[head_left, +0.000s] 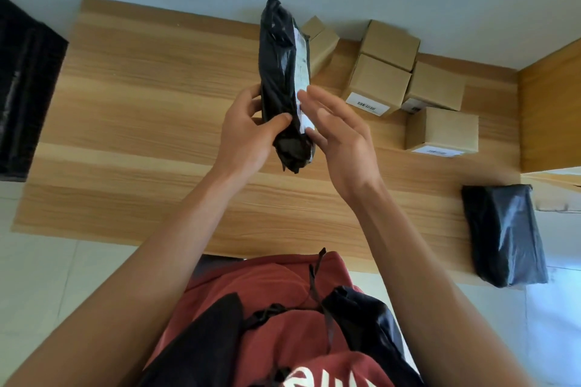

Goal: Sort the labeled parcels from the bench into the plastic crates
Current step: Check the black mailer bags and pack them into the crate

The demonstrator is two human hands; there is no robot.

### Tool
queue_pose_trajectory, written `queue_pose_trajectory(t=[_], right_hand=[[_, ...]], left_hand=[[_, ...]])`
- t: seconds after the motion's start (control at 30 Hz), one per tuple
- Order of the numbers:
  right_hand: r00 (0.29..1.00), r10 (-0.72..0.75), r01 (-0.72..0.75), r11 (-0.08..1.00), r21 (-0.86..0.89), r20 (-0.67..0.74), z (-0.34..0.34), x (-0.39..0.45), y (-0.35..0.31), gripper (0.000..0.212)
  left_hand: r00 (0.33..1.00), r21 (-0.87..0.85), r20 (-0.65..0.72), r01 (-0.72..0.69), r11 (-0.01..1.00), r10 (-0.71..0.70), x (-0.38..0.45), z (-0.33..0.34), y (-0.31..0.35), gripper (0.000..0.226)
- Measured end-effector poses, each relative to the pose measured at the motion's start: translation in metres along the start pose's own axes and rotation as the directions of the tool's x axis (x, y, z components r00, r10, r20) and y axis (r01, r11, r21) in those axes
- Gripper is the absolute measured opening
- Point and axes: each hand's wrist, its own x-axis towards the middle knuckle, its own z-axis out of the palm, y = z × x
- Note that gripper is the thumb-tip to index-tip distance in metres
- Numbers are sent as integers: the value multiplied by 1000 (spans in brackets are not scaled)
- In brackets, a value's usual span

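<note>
We hold a long black poly-mailer parcel [284, 72] upright above the wooden bench [141, 104], its white shipping label [301, 72] running down the right edge. Our left hand [248, 132] grips the lower third, thumb curled across the front and fingers behind. Our right hand [339, 135] is spread with fingers straight, its fingertips just touching the label side and pinching nothing.

We judge the parcel light and soft: the film is crumpled and glossy, so likely slippery, and the tucked bottom end looks loose. A grip around the middle of the body, where the contents fill it out, seems safer than the floppy ends.

At the back right of the bench stand several small cardboard boxes [377, 85], some showing barcode labels, close together. Another dark poly-bag parcel [503, 236] lies on the near right corner. A dark container [28, 88] at the left edge may be a crate; we cannot tell. Nothing stands between us and it
</note>
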Motion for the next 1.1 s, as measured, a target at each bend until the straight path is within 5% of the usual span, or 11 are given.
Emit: queue_pose_trajectory(t=[0.2,0.4,0.57,0.87,1.1], right_hand=[[1000,-13,13,1000,-13,21,-5,10,-2,37],[992,-41,16,979,-202,-123,-10,18,5,40],[996,90,-91,995,-52,-15,-8,15,0,31],[985,-37,46,998,51,-166,-14,7,9,59],[967,-195,167,971,-168,-166,1,-9,15,61]], left_hand=[[994,-152,-99,36,988,-51,6,-15,-5,49],[991,-375,-66,85,923,-118,5,-30,-9,54],[992,-505,44,124,854,-118,2,-33,-10,57],[1000,-255,3,-15,967,16,-7,-35,1,49],[971,20,37,-236,971,235,-21,-26,-2,47]])
